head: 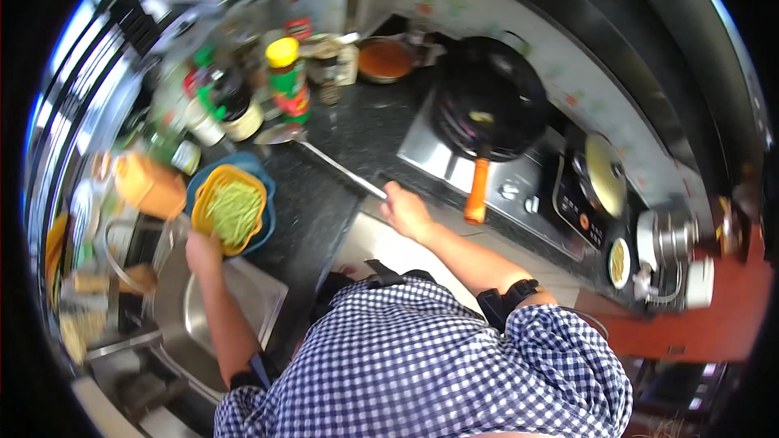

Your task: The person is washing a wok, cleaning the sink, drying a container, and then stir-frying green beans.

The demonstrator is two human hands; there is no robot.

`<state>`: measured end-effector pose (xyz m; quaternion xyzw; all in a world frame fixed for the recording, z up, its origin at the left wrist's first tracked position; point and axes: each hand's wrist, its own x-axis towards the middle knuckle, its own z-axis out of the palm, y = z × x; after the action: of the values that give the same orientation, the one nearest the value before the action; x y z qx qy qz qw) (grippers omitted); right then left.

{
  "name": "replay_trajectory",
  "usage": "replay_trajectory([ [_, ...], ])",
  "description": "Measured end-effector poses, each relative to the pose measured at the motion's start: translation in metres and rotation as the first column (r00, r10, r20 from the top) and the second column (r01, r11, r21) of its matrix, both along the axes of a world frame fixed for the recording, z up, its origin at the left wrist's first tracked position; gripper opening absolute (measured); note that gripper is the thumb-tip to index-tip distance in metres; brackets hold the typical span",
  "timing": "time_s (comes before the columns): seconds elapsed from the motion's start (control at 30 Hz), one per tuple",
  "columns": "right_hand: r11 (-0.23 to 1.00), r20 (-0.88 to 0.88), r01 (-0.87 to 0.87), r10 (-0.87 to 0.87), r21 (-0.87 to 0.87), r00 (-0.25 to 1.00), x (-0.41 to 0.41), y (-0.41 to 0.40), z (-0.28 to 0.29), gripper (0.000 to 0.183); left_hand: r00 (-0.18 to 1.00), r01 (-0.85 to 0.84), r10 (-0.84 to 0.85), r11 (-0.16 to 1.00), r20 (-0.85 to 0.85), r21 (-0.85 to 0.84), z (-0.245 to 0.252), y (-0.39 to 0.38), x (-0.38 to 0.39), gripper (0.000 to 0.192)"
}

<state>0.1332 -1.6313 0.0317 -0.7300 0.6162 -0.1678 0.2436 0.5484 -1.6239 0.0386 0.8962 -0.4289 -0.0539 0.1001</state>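
Observation:
My right hand (406,209) grips the handle of a long metal ladle (341,167), whose bowl lies over the dark counter at the left. At the left, my left hand (204,250) holds the near rim of a yellow plastic basket (263,219) filled with cut green vegetable strips (234,210). That basket sits in or over a blue basin (269,181) beside the sink. On the gas stove stands a black wok (493,91) with an orange handle (478,191); a small pale-green piece is inside it.
Condiment bottles (234,100) and a yellow-capped jar (289,82) crowd the left counter. A steel sink (201,316) lies below the basin. A bowl of reddish-brown contents (384,59) is behind the wok. Right of the stove are an induction cooker (575,210), a lidded pan and a plate (619,263).

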Motion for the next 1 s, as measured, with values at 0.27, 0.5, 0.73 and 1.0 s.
replay_trajectory([
  [0.27,0.997,0.713,0.013,-0.062,0.073,0.698,-0.079,0.043,0.066,0.02,0.713,-0.228,-0.102,0.902,-0.694,-0.367,-0.04,-0.031,0.02,0.028],
  [0.5,0.95,0.806,0.215,-0.306,0.226,0.506,-0.176,0.096,0.107,0.02,0.497,-0.372,-0.156,0.851,-0.854,-0.372,0.019,-0.01,0.025,0.024],
  [0.73,0.828,0.851,0.515,-0.421,0.221,0.313,-0.246,0.122,0.082,0.009,0.466,-0.204,-0.367,0.841,-0.805,-0.501,0.131,-0.049,-0.132,0.032],
  [1.0,0.752,0.827,0.584,-0.513,0.305,0.229,-0.258,0.142,0.096,0.007,0.381,0.247,-0.838,0.499,-0.39,-0.831,0.15,-0.183,-0.336,0.039],
])
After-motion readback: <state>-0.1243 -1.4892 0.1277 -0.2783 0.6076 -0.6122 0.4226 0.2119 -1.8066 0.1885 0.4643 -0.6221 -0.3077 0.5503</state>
